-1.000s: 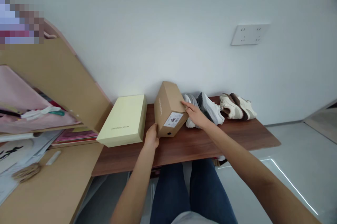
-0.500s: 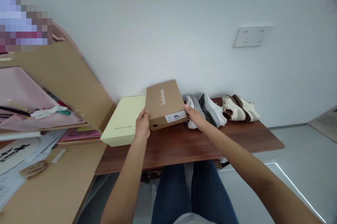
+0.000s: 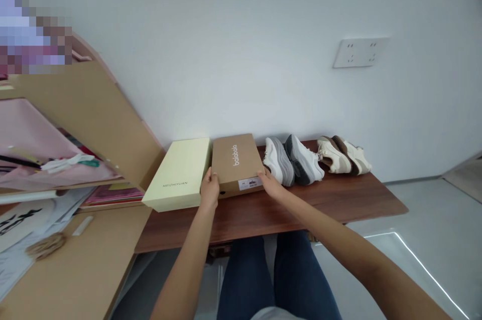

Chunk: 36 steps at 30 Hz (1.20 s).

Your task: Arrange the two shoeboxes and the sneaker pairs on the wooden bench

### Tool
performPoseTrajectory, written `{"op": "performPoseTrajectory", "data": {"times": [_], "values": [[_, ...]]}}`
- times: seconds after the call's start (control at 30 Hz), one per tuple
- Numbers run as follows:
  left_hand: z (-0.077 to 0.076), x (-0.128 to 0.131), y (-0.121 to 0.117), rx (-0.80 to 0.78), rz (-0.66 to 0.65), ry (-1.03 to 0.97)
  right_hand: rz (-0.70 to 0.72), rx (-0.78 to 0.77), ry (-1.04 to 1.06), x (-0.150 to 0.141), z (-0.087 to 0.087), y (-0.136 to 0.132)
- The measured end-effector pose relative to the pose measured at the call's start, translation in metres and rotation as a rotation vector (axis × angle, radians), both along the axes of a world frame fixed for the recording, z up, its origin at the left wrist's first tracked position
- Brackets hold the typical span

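Note:
A brown shoebox [image 3: 235,162] marked "balabala" sits on the dark wooden bench [image 3: 241,219], its labelled end towards me. My left hand [image 3: 210,189] grips its near left corner, and my right hand [image 3: 269,182] grips the near right corner by the white label. Left of it lies a pale yellow shoebox [image 3: 181,169] printed "MEIZHIYUAN". Just right of the brown box stand white and grey sneakers [image 3: 305,159], close to my right hand. Farther right is a pair of cream and beige shoes [image 3: 344,154].
A white wall [image 3: 241,49] with a socket panel [image 3: 361,52] rises behind the bench. At the left, a tan desk [image 3: 94,255] holds papers [image 3: 22,224], a coil of twine [image 3: 45,246] and a shelf side panel [image 3: 94,104].
The brown shoebox has come down from a raised, tilted position onto the bench, slightly rightwards, with both hands still on it. A gap now shows beside the yellow box.

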<state>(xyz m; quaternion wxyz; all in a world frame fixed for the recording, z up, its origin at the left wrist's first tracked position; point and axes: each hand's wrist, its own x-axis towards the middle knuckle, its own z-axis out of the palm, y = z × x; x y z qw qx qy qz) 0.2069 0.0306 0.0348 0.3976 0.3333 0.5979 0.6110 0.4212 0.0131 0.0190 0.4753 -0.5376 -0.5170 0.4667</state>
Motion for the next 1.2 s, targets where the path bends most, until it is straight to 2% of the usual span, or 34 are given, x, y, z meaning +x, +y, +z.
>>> {"op": "performPoseTrajectory", "data": {"times": [0.13, 0.3, 0.4, 0.57, 0.73, 0.8, 0.93, 1.03, 1.1, 1.2], "values": [[-0.007, 0.000, -0.003, 0.050, 0.016, 0.035, -0.012, -0.025, -0.010, -0.008, -0.008, -0.001], [-0.006, -0.003, 0.000, 0.045, 0.031, 0.112, -0.035, -0.043, -0.020, -0.013, -0.015, 0.001], [-0.005, -0.004, 0.003, 0.056, 0.050, 0.110, -0.026, -0.036, -0.017, -0.014, -0.015, 0.003], [-0.004, -0.003, 0.002, 0.037, 0.030, 0.251, -0.026, -0.036, -0.007, -0.015, -0.015, 0.003], [0.000, -0.003, 0.002, 0.059, 0.056, 0.205, -0.027, -0.052, -0.022, -0.016, -0.013, 0.002], [0.004, -0.003, 0.001, 0.035, 0.043, 0.325, -0.026, -0.058, -0.034, -0.017, -0.012, 0.003], [0.018, 0.001, -0.003, -0.018, -0.044, 0.871, -0.011, -0.087, -0.073, -0.020, -0.008, 0.000], [0.032, 0.011, -0.012, 0.075, -0.057, 1.150, 0.032, -0.051, -0.119, -0.008, -0.003, -0.008], [0.041, 0.021, -0.020, 0.187, -0.081, 1.219, 0.046, 0.016, -0.159, 0.012, 0.005, -0.016], [0.054, 0.044, -0.031, 0.360, -0.181, 1.157, 0.005, 0.140, -0.222, 0.063, 0.025, -0.025]]}}
